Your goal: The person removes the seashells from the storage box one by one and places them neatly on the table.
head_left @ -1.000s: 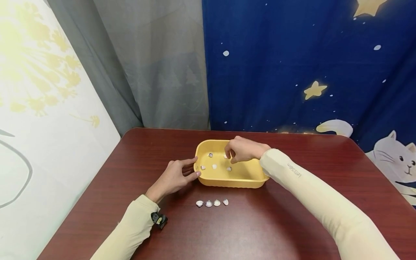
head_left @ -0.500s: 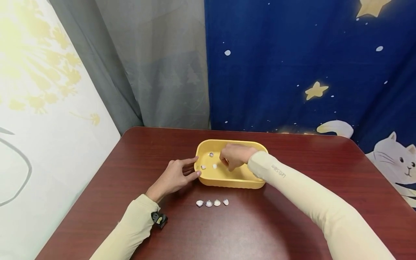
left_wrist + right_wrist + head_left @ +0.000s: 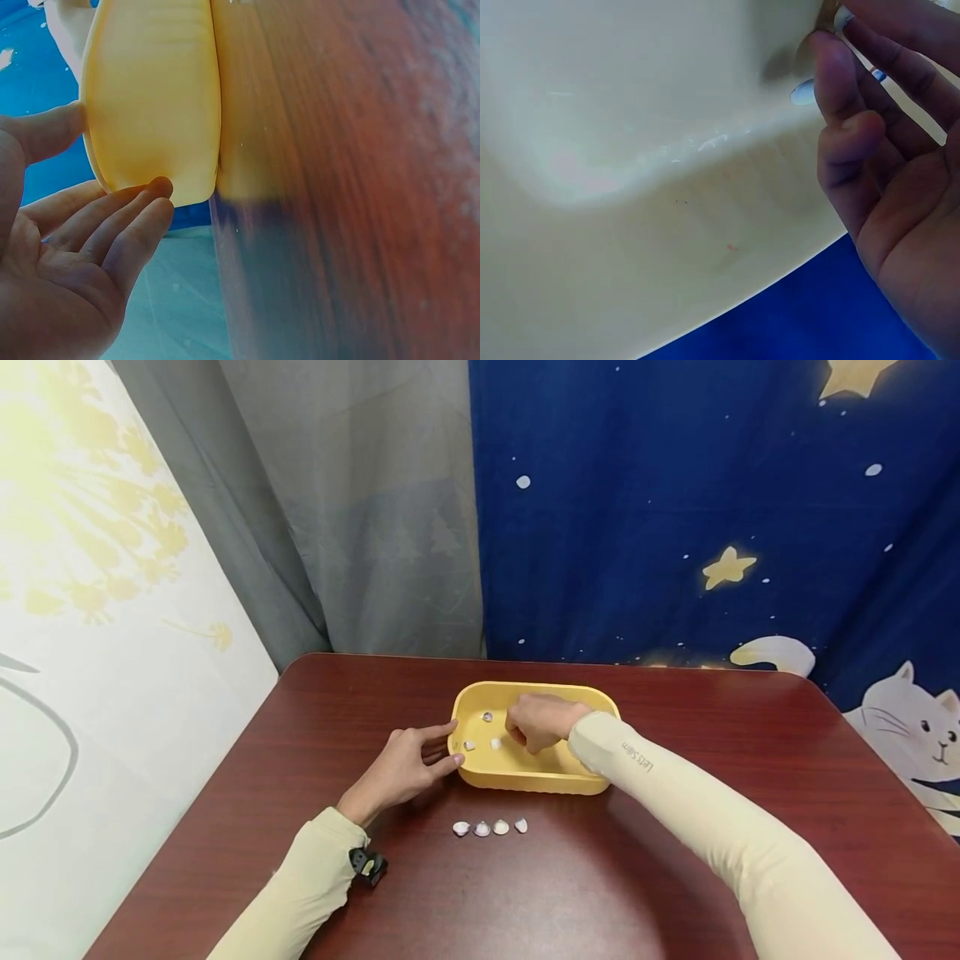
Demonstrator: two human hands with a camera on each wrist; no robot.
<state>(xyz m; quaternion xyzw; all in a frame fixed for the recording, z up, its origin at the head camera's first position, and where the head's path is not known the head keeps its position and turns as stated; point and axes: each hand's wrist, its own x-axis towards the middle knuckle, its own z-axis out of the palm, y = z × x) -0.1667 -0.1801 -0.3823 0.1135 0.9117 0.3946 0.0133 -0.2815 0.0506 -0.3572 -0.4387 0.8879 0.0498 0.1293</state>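
well, curtains (image 3: pixel 615 535) hang beyond tray (image 3: pixel 528 783) and brown table (image 3: pixel 585 893)

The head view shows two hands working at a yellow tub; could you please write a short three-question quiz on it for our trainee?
1. How many seashells lie in the row on the table?
2. True or false: the left hand touches the yellow tub.
3. Where is the right hand? A) under the yellow tub; B) inside the yellow tub; C) flat on the table.

Key: 1. Four. 2. True. 3. B.
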